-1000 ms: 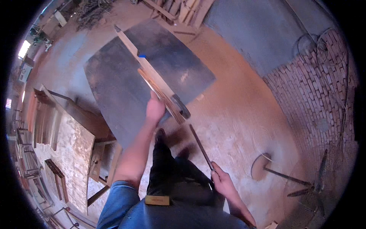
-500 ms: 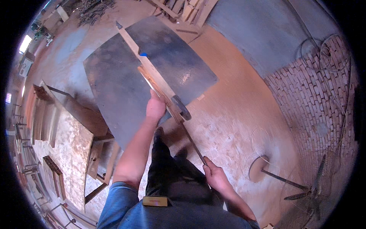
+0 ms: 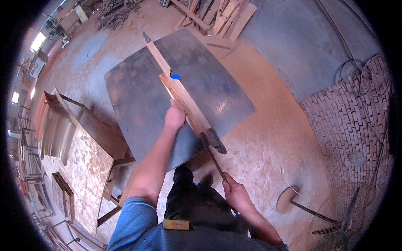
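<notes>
Two hands are working the table saw: left hand (image 3: 174, 117) pressing flat on the wood strip (image 3: 184, 98), right hand (image 3: 235, 193) clamping its thin offcut end (image 3: 215, 161), fingers risking drifting into the blade (image 3: 214, 140).

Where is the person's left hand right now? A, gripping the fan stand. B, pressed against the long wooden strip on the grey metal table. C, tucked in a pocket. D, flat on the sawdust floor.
B: the left hand rests against the wooden strip lying on the metal table, while the right hand holds the strip's near end.
</notes>
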`<act>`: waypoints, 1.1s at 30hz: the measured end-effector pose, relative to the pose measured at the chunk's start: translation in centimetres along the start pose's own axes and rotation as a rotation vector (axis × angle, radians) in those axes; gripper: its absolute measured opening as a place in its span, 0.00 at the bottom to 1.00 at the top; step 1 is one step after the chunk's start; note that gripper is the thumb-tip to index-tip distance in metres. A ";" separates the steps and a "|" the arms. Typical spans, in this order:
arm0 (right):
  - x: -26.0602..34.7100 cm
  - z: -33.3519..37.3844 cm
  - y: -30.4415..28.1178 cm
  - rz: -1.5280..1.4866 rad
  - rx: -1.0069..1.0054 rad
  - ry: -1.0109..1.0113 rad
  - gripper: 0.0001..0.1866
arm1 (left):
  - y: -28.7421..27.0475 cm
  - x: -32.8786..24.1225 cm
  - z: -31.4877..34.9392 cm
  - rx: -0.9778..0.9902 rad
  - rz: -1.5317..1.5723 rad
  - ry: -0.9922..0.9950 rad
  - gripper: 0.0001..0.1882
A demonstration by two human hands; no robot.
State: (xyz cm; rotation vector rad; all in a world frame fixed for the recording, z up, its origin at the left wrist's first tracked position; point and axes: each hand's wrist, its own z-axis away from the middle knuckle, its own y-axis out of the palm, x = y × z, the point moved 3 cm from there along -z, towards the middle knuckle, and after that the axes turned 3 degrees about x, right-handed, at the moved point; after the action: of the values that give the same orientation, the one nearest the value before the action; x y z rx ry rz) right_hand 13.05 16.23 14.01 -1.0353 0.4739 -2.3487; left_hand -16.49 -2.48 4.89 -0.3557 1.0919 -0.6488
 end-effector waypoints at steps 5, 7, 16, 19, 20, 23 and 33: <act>2.6 -2.9 0.2 -0.005 -0.020 -0.059 0.23 | -2.0 1.3 -4.7 -0.052 -0.009 0.039 0.34; 3.8 -4.0 0.1 -0.005 -0.012 -0.074 0.23 | -3.0 1.1 -6.1 -0.062 -0.006 0.043 0.31; 9.4 -10.0 0.6 0.017 -0.041 -0.122 0.23 | -8.1 -0.2 -12.0 -0.108 0.044 0.041 0.14; 10.5 -12.1 1.4 0.045 -0.106 -0.193 0.24 | -9.5 -0.3 -14.3 -0.103 0.024 0.037 0.15; 11.4 -12.7 1.4 0.068 -0.135 -0.231 0.24 | -10.0 -0.4 -15.0 -0.100 0.016 0.031 0.15; 14.3 -13.7 0.9 0.054 -0.052 -0.069 0.23 | -11.3 -0.6 -16.7 -0.105 0.043 0.037 0.17; 21.4 -19.9 2.4 0.103 -0.144 -0.240 0.22 | -16.4 2.9 -28.1 -0.173 -0.199 0.096 0.24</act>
State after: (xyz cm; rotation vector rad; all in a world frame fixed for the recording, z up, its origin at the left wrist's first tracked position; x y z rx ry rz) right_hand -13.41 3.72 12.24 -1.3075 0.5949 -2.0914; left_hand -45.96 -15.59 0.05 -0.5927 1.2175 -0.7558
